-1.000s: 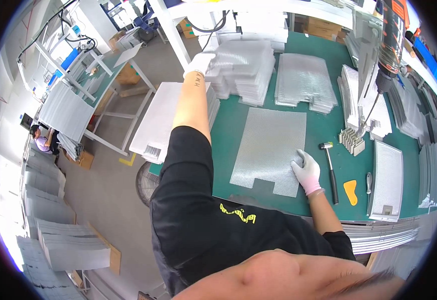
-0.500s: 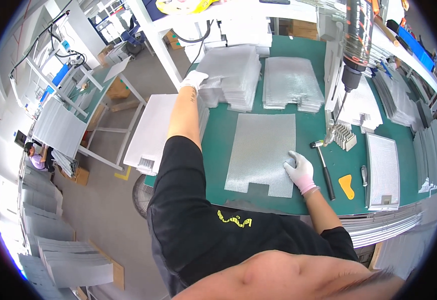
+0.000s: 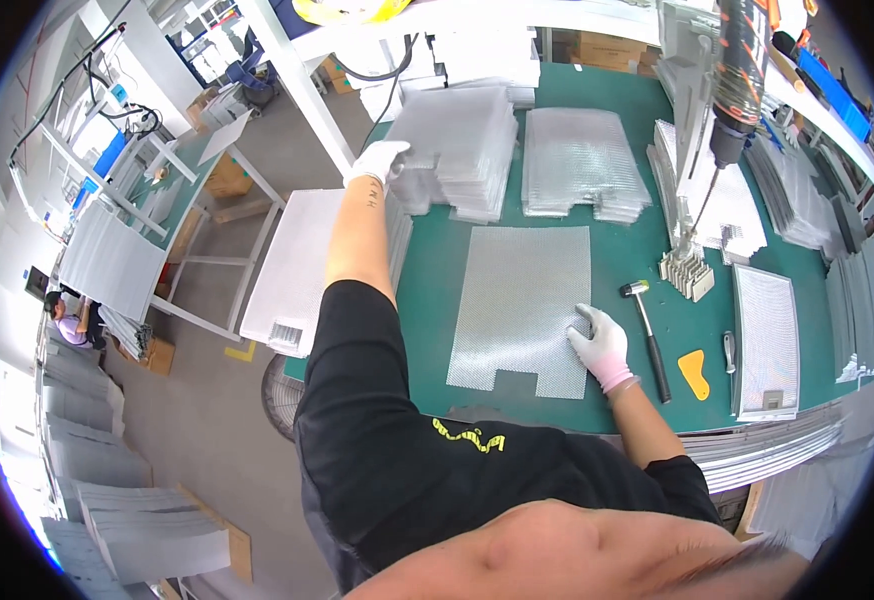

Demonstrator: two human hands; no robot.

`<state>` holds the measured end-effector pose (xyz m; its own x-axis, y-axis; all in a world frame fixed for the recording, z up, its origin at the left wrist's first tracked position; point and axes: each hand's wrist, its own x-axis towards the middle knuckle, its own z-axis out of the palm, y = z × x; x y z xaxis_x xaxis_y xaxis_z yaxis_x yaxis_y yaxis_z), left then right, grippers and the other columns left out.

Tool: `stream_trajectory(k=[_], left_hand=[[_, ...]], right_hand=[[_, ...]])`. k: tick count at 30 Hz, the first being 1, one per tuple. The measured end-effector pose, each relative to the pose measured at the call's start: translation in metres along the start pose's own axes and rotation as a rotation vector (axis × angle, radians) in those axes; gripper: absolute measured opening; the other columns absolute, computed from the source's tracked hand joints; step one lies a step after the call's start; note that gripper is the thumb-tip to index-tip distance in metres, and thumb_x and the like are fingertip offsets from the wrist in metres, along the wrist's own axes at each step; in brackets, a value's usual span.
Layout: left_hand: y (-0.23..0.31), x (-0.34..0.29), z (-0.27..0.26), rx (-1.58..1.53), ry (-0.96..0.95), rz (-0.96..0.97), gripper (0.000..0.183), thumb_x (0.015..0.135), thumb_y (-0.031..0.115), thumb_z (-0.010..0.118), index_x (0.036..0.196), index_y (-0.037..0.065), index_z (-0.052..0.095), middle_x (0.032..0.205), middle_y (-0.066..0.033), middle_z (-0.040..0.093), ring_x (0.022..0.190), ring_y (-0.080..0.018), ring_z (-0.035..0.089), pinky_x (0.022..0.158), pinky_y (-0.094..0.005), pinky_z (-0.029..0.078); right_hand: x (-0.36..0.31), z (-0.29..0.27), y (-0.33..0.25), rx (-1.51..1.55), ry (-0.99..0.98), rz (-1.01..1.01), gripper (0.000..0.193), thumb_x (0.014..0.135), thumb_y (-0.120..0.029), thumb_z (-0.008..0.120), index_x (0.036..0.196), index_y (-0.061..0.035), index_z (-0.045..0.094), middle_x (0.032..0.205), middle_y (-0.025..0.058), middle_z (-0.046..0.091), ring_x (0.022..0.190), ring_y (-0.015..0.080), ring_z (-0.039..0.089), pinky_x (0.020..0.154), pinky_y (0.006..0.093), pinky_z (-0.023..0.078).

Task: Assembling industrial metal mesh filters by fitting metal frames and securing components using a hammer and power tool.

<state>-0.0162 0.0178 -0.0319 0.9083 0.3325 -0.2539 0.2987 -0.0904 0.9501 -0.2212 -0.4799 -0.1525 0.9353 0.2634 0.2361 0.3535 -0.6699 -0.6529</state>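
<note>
My left hand (image 3: pixel 378 161), in a white glove, reaches to the near-left upper corner of a tall stack of silvery mesh sheets (image 3: pixel 452 130). Its fingers are stretched out against the stack's edge; I see no sheet lifted in them. A single mesh sheet (image 3: pixel 522 300) with a notch in its near edge lies flat on the green table (image 3: pixel 427 300) before me. On that sheet's right edge rests my right hand (image 3: pixel 602 345), gloved, thumb and fingers apart. A hammer (image 3: pixel 649 340) lies just right of it, beside a yellow scraper (image 3: pixel 694 375).
A lower mesh stack (image 3: pixel 577 160) stands at the back. To the right are a power driver (image 3: pixel 737 100) hanging point down, a finned metal block (image 3: pixel 687 277), a screwdriver (image 3: pixel 729 352) and a framed panel (image 3: pixel 765 340). White panels (image 3: pixel 297 265) are piled at left; a person (image 3: pixel 72 322) sits far left.
My left hand has shifted slightly left along the stack's corner. The view has moved a little, and the hanging driver appears farther right. My right hand stays on the sheet.
</note>
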Motion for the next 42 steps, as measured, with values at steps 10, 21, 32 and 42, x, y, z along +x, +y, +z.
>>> stream_trajectory(k=[10,21,32,42], left_hand=[[0.010,-0.009,-0.007,-0.765,-0.274,0.283,0.043,0.089,0.006,0.066,0.130,0.002,0.053,0.115,-0.0097,0.063,0.103,-0.0239,0.062,0.082,-0.0401,0.055],[0.040,-0.177,0.044,-0.866,-0.271,0.625,0.021,0.092,0.004,0.061,0.112,0.001,0.059,0.106,-0.0109,0.065,0.096,-0.0200,0.064,0.083,-0.0338,0.054],[-0.118,-0.392,0.115,-0.322,-0.102,0.319,0.066,0.089,-0.005,0.059,0.149,-0.002,0.031,0.135,-0.0156,0.049,0.103,-0.0131,0.057,0.085,-0.0224,0.050],[-0.156,-0.386,0.137,0.632,0.244,0.385,0.079,0.080,0.022,0.076,0.143,-0.006,0.037,0.103,-0.0198,0.067,0.087,-0.0344,0.067,0.079,-0.0395,0.055]], right_hand=[[-0.001,-0.001,-0.010,0.029,-0.066,0.102,0.045,0.079,-0.028,0.074,0.119,-0.0089,0.066,0.108,0.0134,0.069,0.096,0.0301,0.067,0.085,0.0357,0.053],[-0.001,-0.007,0.004,-0.003,-0.068,-0.154,0.049,0.079,-0.023,0.074,0.125,-0.0110,0.064,0.107,0.0139,0.068,0.090,0.0310,0.066,0.080,0.0374,0.053],[-0.031,-0.070,-0.058,0.662,-0.077,0.065,0.067,0.091,-0.021,0.067,0.146,-0.0015,0.034,0.107,0.0109,0.067,0.094,0.0188,0.064,0.083,0.0328,0.051],[-0.059,-0.039,-0.063,0.159,-0.048,0.168,0.093,0.079,-0.014,0.074,0.154,-0.0029,0.020,0.088,0.0124,0.064,0.072,0.0251,0.065,0.070,0.0332,0.053]])
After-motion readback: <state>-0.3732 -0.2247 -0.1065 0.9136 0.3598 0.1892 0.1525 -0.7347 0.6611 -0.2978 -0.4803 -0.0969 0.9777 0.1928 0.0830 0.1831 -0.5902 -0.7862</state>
